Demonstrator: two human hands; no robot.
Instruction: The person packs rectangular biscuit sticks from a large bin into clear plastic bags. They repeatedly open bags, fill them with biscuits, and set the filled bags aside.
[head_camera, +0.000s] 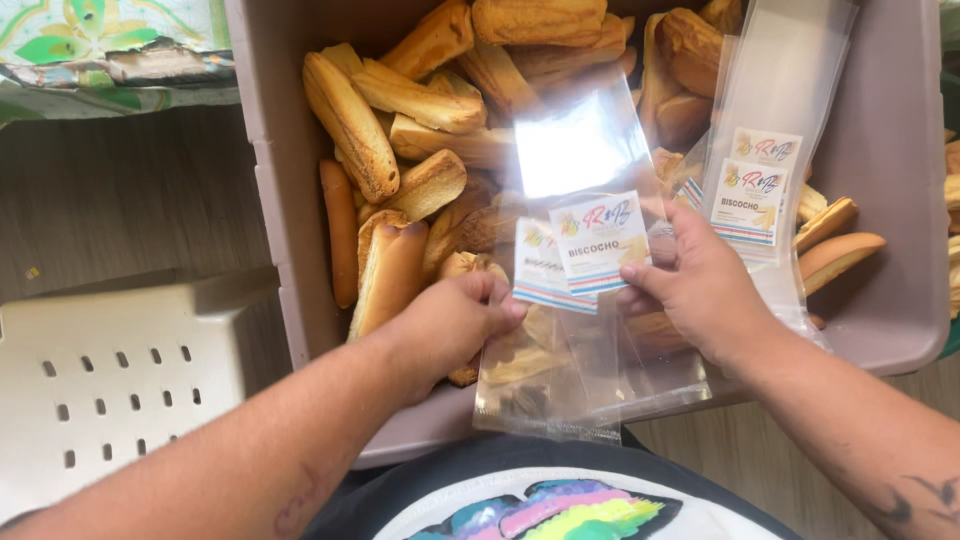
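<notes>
A large grey-brown tub (900, 300) sits in front of me, heaped with several long toasted bread sticks (350, 125). My left hand (455, 320) and my right hand (700, 290) hold clear plastic bags (590, 250) with small printed labels over the tub's near side. My left fingers pinch the left edge of the bags and my right thumb presses on the labelled front. A second stack of clear labelled bags (765, 150) leans inside the tub to the right of my right hand.
A cream plastic stool (110, 380) with slotted holes stands at the lower left on the wooden floor (130, 190). A green patterned cloth (100, 45) lies at the top left. More bread shows at the far right edge (952, 200).
</notes>
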